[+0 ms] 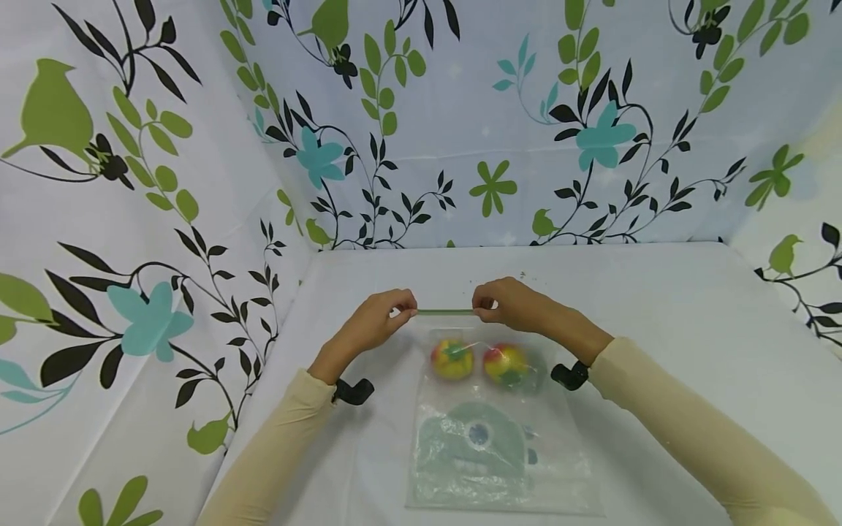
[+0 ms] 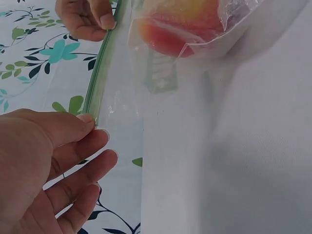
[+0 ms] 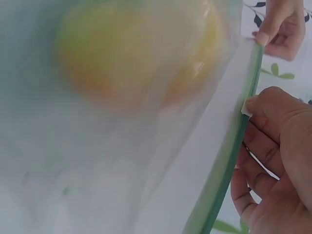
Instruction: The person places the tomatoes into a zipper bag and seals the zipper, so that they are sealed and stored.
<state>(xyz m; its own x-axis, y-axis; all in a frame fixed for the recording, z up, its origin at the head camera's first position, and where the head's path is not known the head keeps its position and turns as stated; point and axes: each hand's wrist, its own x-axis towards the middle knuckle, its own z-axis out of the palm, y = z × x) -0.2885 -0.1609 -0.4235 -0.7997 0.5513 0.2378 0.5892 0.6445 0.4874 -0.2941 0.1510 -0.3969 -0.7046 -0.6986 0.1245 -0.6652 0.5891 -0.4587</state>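
Note:
A clear zip bag lies on the white table, its green zip strip at the far edge. Two red-and-yellow fruits with green patches are inside, near the strip; their exact kind is unclear. My left hand pinches the left end of the strip between thumb and forefinger, the other fingers loose in the left wrist view. With thumb and forefinger, my right hand pinches a small white slider on the strip. Between the two hands the strip looks straight.
A pale green print with a round centre shows on the lower half of the bag. White cloth with green, black and blue plant patterns hangs behind and to the left. A dark wrist camera is strapped below the right wrist.

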